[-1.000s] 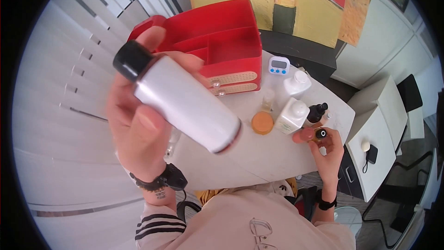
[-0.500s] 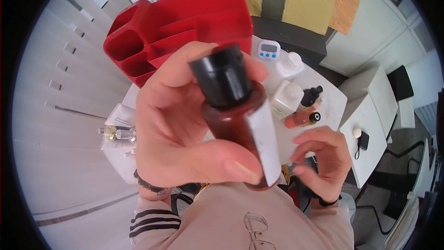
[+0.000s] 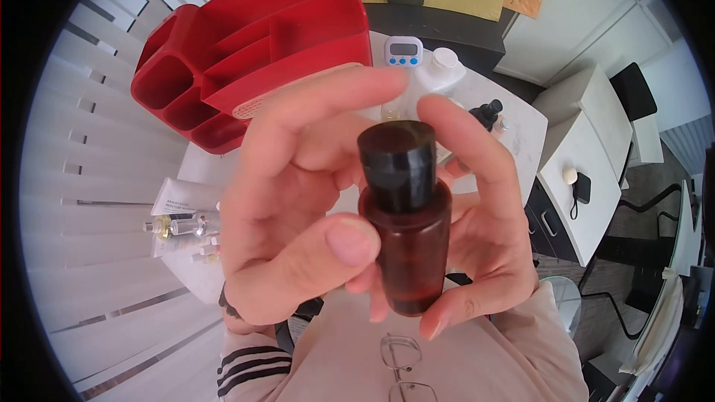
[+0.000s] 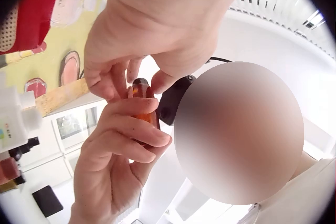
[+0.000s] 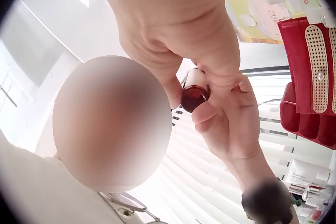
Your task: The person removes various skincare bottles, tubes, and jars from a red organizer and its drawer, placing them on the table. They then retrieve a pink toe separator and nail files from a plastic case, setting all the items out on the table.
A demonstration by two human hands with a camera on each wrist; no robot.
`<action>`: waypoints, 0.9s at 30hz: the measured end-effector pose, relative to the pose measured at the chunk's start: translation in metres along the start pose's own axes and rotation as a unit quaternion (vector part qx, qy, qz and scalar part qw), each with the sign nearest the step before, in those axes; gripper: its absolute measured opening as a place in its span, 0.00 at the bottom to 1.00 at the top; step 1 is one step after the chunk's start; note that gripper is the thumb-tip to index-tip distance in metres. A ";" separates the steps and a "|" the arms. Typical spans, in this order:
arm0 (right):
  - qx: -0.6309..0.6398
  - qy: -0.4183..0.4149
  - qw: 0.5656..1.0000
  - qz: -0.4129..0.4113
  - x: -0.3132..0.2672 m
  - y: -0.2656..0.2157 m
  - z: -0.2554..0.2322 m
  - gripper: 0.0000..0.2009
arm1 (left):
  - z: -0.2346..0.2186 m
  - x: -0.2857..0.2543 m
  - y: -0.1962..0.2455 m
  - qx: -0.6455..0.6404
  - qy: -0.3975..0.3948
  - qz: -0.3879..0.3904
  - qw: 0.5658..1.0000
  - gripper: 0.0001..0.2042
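In the head view a small dark amber bottle (image 3: 413, 253) with a black cap (image 3: 398, 167) is held up close to the camera, above the table. My left hand (image 3: 279, 208) grips it from the left, thumb against the bottle's shoulder. On the other side my right hand (image 3: 491, 249) holds it too, its thumb low by the base and its index finger raised beside the cap. The left wrist view shows the right fingers curled across the amber glass (image 4: 144, 116). A pale label (image 5: 195, 76) shows on the bottle in the right wrist view.
A red organizer (image 3: 287, 74) with several compartments stands at the back left. Behind the hands are a white timer (image 3: 404, 50), a white bottle (image 3: 441, 71) and a black pump bottle (image 3: 485, 114). Tubes (image 3: 186, 197) and a small clear bottle (image 3: 186, 225) lie at the left edge.
The left hand turned the bottle upright, cap up, and brought it to the middle. The right hand let go of small bottles on the table and came up to hold this bottle.
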State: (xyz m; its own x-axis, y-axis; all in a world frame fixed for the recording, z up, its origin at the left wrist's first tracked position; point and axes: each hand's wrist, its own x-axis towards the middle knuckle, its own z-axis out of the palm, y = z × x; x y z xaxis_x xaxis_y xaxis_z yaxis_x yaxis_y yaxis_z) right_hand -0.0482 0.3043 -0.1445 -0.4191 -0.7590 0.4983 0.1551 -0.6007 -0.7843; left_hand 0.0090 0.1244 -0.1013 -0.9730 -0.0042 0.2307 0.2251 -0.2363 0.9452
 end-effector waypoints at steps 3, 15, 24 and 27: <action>0.110 0.042 0.993 0.000 0.000 0.004 0.007 0.56 | 0.003 -0.001 -0.001 -0.035 -0.016 -0.002 0.999 0.44; 0.179 0.035 0.976 -0.121 0.011 0.028 0.003 0.68 | -0.017 0.003 -0.014 -0.315 -0.198 -0.066 0.926 0.38; 0.243 0.037 0.964 -0.100 0.006 0.031 0.009 0.67 | -0.010 -0.004 -0.009 -0.228 -0.090 -0.117 0.962 0.34; 0.305 0.123 0.937 -0.119 -0.001 0.032 0.019 0.67 | -0.005 -0.005 -0.008 -0.236 -0.054 -0.131 0.961 0.34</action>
State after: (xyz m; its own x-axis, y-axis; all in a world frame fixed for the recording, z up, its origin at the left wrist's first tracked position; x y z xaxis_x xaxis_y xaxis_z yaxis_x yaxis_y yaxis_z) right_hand -0.0260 0.2807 -0.1631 -0.6894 -0.5486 0.4731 0.4815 -0.8349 -0.2665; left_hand 0.0118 0.1214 -0.1116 -0.9765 0.2106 0.0463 -0.0994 -0.6301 0.7701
